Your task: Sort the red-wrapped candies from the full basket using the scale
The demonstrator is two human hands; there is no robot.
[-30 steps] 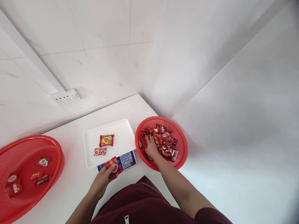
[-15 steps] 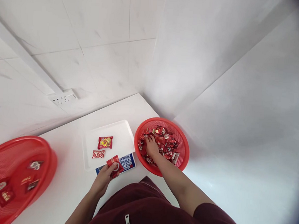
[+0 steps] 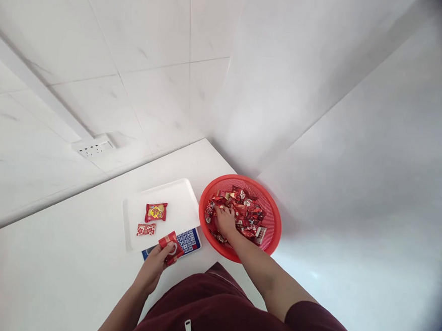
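Observation:
My left hand (image 3: 153,267) is closed on a red wrapped packet (image 3: 171,246), held over the lower edge of a white tray (image 3: 181,190) and partly covering a blue-and-white keypad (image 3: 188,241). My right hand (image 3: 225,222) is down in a round red mesh basket (image 3: 272,239) full of red wrapped packets (image 3: 242,215). Its fingers look spread and touch the packets; the fingertips are partly hidden. On the tray lie a red-and-yellow packet (image 3: 156,212) and a smaller red-and-white patterned packet (image 3: 146,229).
The white table (image 3: 88,227) runs along a tiled wall (image 3: 150,100) with a socket (image 3: 93,146) on it. A pale wall (image 3: 355,195) rises close behind the right basket. A reddish blur shows at the left edge.
The large red basket at the left, with a few packets inside, has gone out of view. My right hand has shifted slightly among the packets; my left hand still holds its packet.

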